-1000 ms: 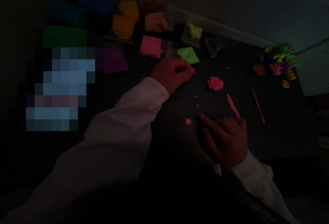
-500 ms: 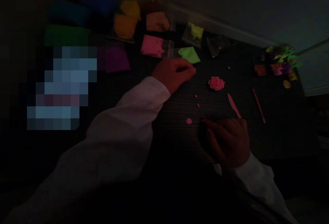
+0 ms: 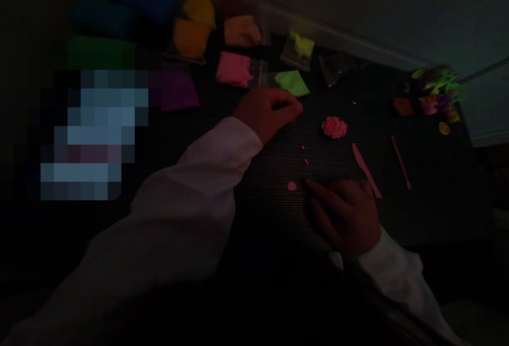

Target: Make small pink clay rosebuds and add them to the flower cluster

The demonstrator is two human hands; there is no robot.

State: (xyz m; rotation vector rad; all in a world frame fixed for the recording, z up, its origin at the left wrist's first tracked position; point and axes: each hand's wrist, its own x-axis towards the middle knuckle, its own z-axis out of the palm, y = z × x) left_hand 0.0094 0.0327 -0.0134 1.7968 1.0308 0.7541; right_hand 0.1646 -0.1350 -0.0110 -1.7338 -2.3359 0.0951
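The picture is very dark. My left hand [image 3: 267,115] lies at the middle of the dark table, its thumb and fingers together at the tips; what they hold, if anything, is hidden. My right hand [image 3: 347,216] is low over the table, index finger stretched and held apart from the thumb. Its fingertip is just right of a flat pink clay disc [image 3: 292,186]. Beyond lie a pink clay ball [image 3: 302,147] and a tiny pink clay strip [image 3: 306,161]. A ruffled pink clay flower [image 3: 334,127] is right of my left hand. A pink modelling knife [image 3: 363,166] lies beside my right hand.
A thin pink stick tool [image 3: 401,162] lies at right. Bags of pink clay [image 3: 234,69], green clay [image 3: 292,82] and several other colours line the back. Colourful clay pieces [image 3: 435,94] cluster at the far right. A blurred-out patch [image 3: 101,123] covers the left.
My right hand has moved left, closer to the pink disc, uncovering the lower end of the knife. My left hand stays in place. The view has shifted slightly.
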